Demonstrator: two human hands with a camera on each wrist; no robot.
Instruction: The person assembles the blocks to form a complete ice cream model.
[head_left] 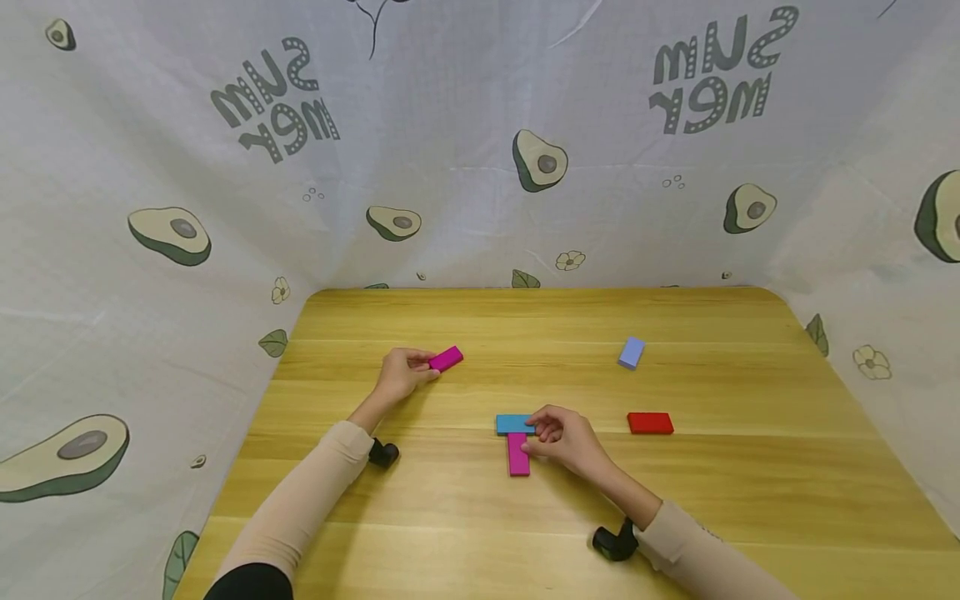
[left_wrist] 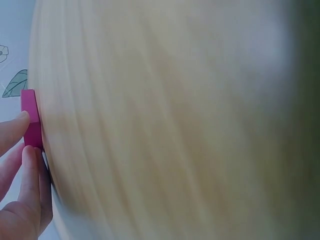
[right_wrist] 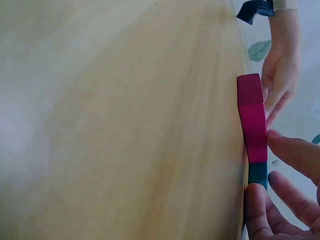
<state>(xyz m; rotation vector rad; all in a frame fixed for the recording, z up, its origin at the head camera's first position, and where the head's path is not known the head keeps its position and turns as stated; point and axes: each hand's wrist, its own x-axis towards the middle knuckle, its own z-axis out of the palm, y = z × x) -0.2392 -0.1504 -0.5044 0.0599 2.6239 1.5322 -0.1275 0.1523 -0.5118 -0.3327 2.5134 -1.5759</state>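
At the table's left, my left hand (head_left: 400, 374) pinches a magenta block (head_left: 446, 359) between thumb and fingers; the left wrist view shows this magenta block (left_wrist: 31, 117) close up. Near the middle, a blue block (head_left: 513, 424) lies crosswise, and a second magenta block (head_left: 518, 455) meets its near side lengthwise, making a T. Over the right side of this T is my right hand (head_left: 572, 443), fingers loosely bent. Its thumb touches the magenta block (right_wrist: 254, 127), while other fingertips are at the end of the blue block (right_wrist: 257, 173).
A red block (head_left: 650, 423) lies right of my right hand. Farther back is a light purple block (head_left: 632, 353), set at an angle. The wooden table (head_left: 750, 500) ends at a pale printed cloth (head_left: 465, 125) behind it and at the sides.
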